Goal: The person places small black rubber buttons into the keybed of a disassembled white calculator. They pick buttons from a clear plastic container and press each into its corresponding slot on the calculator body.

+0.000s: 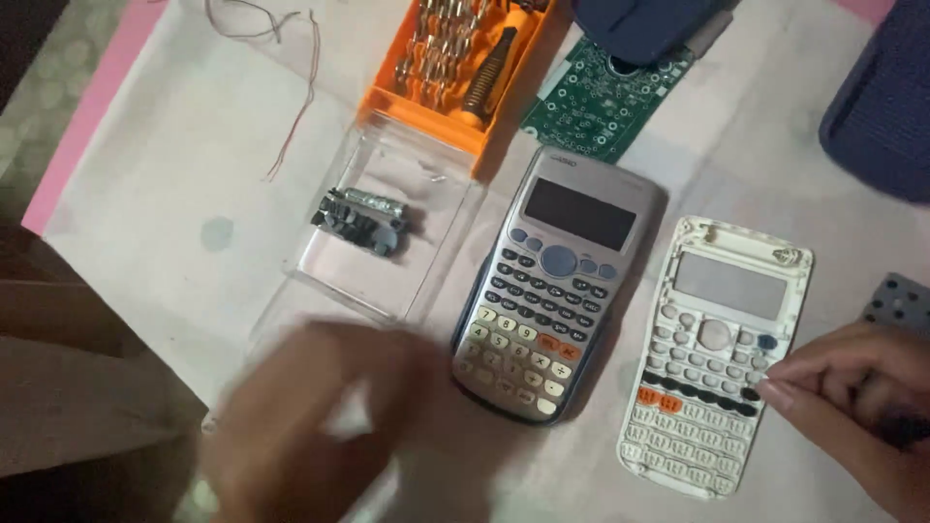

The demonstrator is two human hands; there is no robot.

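A grey scientific calculator [544,291] lies in the middle of the white sheet. To its right lies a white calculator front shell [715,358], face down, with some small buttons in its holes. My right hand [857,402] rests at the shell's right edge, its fingertips touching the buttons there; whether it pinches one I cannot tell. My left hand [310,426] is blurred, low at the left of the calculator, above the sheet, fingers apart and holding nothing that I can see.
An orange screwdriver bit case [465,68] stands open at the top, its clear lid [383,232] holding a small dark bit holder [360,218]. A green circuit board [605,97] lies top centre. A grey rubber keypad [901,302] sits at the right edge. Thin wires [291,87] lie top left.
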